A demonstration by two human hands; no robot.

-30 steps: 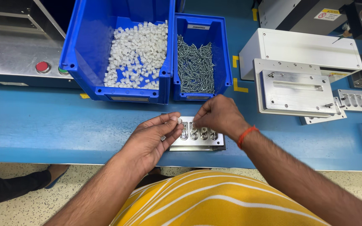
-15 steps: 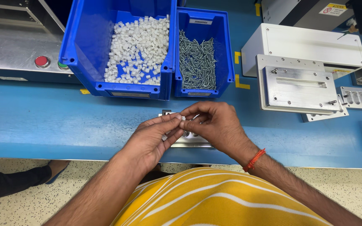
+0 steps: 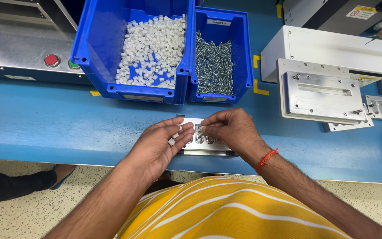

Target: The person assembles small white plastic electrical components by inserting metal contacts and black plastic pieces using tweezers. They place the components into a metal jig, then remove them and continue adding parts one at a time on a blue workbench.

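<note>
A small metal fixture plate (image 3: 190,121) with a row of slots lies on the blue bench near its front edge. My left hand (image 3: 158,146) rests over the plate's left end and holds a few small white plastic pieces (image 3: 172,141) in its fingers. My right hand (image 3: 231,129) is over the plate's right half, its fingertips pinching a white piece (image 3: 198,128) at a slot. Both hands hide most of the plate.
Behind the plate stand a large blue bin of white plastic pieces (image 3: 152,48) and a narrower blue bin of screws (image 3: 214,66). A white and metal jig block (image 3: 319,88) sits at the right. A steel panel with red (image 3: 51,60) and green buttons is at the left.
My right hand has drawn back from the far side of the plate to its middle. My left hand stays at the left end with the white pieces.
</note>
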